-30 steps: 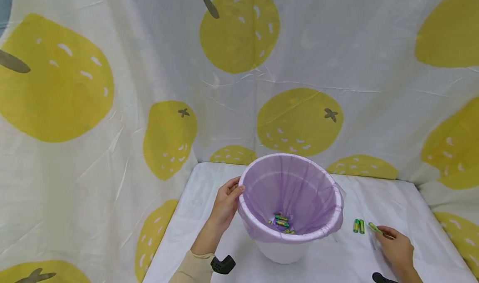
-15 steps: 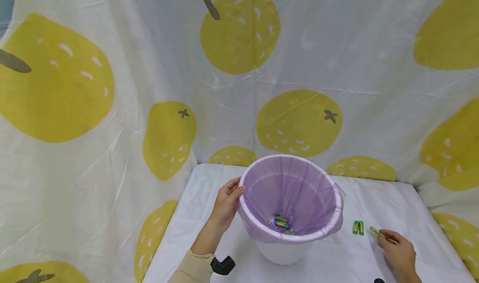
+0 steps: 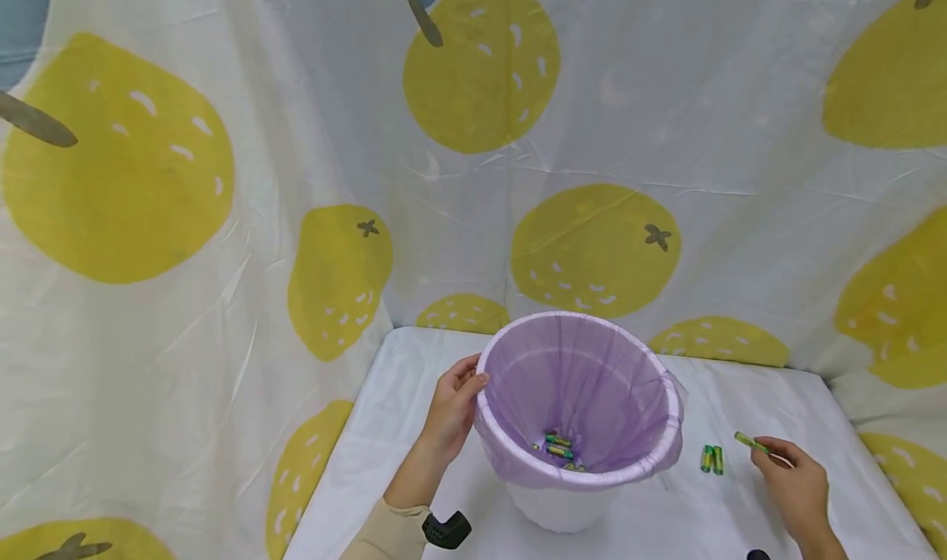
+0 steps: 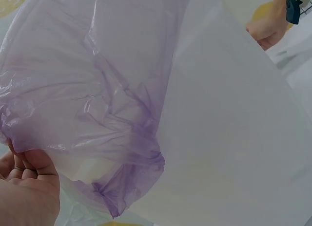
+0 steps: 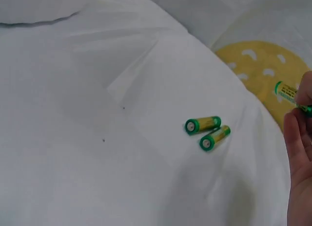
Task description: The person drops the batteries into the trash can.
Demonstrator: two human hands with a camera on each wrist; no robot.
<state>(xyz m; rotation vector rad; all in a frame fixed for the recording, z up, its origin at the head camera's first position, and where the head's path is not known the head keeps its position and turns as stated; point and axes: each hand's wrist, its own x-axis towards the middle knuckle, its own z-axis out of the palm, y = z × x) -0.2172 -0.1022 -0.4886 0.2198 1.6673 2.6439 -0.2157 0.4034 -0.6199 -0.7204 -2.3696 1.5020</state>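
My left hand (image 3: 453, 408) grips the near-left rim of a white bin (image 3: 556, 506) lined with a purple plastic bag (image 3: 599, 379). In the left wrist view the fingers of that hand (image 4: 29, 187) are curled at the bag's folded edge. Several green and yellow batteries (image 3: 559, 446) lie at the bottom inside the bag. To the right of the bin, my right hand (image 3: 795, 482) pinches one battery (image 3: 749, 440) between thumb and fingers, raised over the table. Two more batteries (image 5: 209, 132) lie side by side on the white cloth, left of the right hand.
A white cloth (image 3: 666, 527) covers the table. Behind and at both sides hangs a pale curtain (image 3: 459, 215) printed with yellow fruit. The bin stands mid-table, between my two hands.
My right hand has lifted the battery slightly and moved a little right, away from the two lying batteries. The left hand keeps its grip on the bin's rim.
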